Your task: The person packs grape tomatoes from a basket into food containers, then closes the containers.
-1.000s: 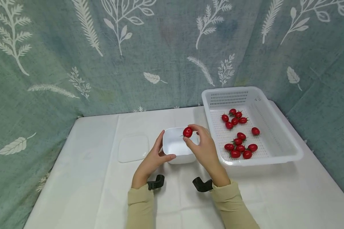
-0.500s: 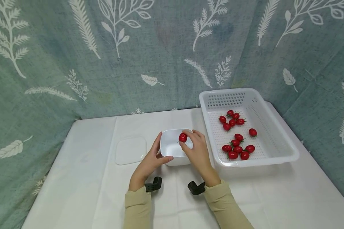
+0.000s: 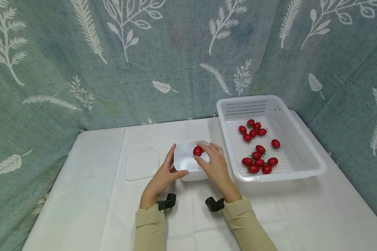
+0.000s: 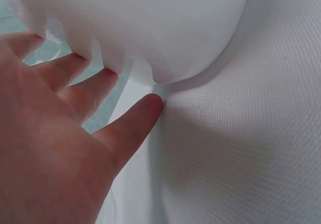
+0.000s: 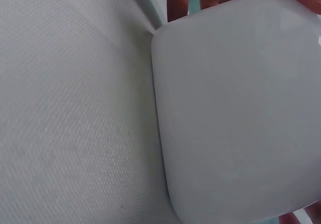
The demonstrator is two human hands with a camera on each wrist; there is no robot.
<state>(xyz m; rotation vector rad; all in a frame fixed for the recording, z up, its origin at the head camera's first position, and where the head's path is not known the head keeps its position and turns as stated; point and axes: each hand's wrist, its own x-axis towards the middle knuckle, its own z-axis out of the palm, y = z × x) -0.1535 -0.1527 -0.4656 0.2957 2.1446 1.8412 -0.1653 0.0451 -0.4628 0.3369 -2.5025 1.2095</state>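
Note:
In the head view a small white plastic container stands on the table. My left hand holds it at the left, thumb on the near rim and the forefinger along the side. The left wrist view has the fingertips of this hand against the container's wall. Thumb and fingers of my right hand pinch a red cherry tomato over the container's opening, near its right side. The white wall fills much of the right wrist view, which does not show the tomato.
To the right, a white perforated basket holds several loose cherry tomatoes. A clear flat lid lies left of the container. Behind the white-covered table hangs a green leaf-patterned curtain.
My right hand has moved left and slightly down with the cherry tomato, from the container's right rim to over its inside. My left hand keeps its hold. The whole view has shifted slightly.

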